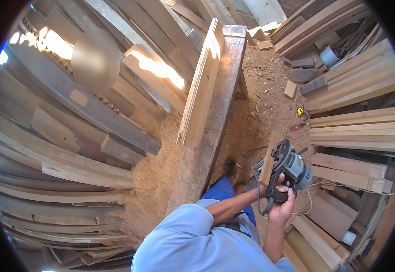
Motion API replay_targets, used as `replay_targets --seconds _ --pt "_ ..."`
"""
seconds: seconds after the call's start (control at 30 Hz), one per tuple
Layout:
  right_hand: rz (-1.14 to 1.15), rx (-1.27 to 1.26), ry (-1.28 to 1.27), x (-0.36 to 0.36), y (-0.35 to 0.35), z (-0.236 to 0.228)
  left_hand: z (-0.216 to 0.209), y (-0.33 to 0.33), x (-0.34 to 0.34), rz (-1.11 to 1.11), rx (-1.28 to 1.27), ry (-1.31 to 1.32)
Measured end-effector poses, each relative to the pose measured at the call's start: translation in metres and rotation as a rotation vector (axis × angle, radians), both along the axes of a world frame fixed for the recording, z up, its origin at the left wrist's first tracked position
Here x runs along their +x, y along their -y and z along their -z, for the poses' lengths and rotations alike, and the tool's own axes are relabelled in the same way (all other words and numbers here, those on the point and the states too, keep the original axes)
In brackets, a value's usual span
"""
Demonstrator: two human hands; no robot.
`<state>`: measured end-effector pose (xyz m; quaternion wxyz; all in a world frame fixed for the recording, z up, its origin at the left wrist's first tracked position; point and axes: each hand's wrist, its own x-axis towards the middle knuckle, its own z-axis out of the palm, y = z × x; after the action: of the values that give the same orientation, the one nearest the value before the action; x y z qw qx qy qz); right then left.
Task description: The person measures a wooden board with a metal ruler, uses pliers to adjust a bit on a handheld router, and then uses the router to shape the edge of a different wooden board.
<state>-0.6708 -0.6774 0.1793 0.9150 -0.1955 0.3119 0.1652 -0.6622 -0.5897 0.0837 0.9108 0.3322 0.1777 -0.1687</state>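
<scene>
A corded power tool, by its shape a router [293,168], is held up in front of me to the right. It has a grey motor housing and black handles. A narrow wooden strip [269,158] runs along its base side. My left hand [276,183] reaches across and is closed at the black handle, mostly hidden behind the tool. My right hand [283,206] is wrapped round the same handle from below. A long pale timber piece [203,95] with a grooved edge lies on the narrow wooden bench [222,86], left of the router and apart from it.
Stacked boards [57,149] crowd the left side, and more timber [356,127] is piled at right. Sawdust and shavings [256,90] cover the floor. A yellow tape measure [300,111] and red-handled pliers [295,127] lie near the right stacks. A pale cord [333,185] trails rightward.
</scene>
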Motion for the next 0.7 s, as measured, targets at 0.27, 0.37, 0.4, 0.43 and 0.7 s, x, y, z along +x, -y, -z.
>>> replay_targets --seconds 0.27,0.37,0.4,0.43,0.7 --pt "-0.025 0.221 0.111 -0.04 0.0 -0.049 -0.044 0.004 -0.01 0.218 0.066 0.149" --pt "-0.148 0.202 0.216 -0.055 -0.002 -0.065 -0.056 -0.014 -0.018 0.318 0.097 0.191" --pt "-0.336 0.318 0.355 -0.061 0.025 -0.034 -0.059 -0.02 -0.022 0.353 0.099 0.2" --pt "-0.336 0.182 0.383 -0.064 0.052 -0.005 -0.064 -0.028 -0.024 0.382 0.114 0.215" --pt "-0.211 -0.418 0.401 -0.099 0.174 0.074 -0.08 -0.086 -0.036 0.617 0.147 0.314"
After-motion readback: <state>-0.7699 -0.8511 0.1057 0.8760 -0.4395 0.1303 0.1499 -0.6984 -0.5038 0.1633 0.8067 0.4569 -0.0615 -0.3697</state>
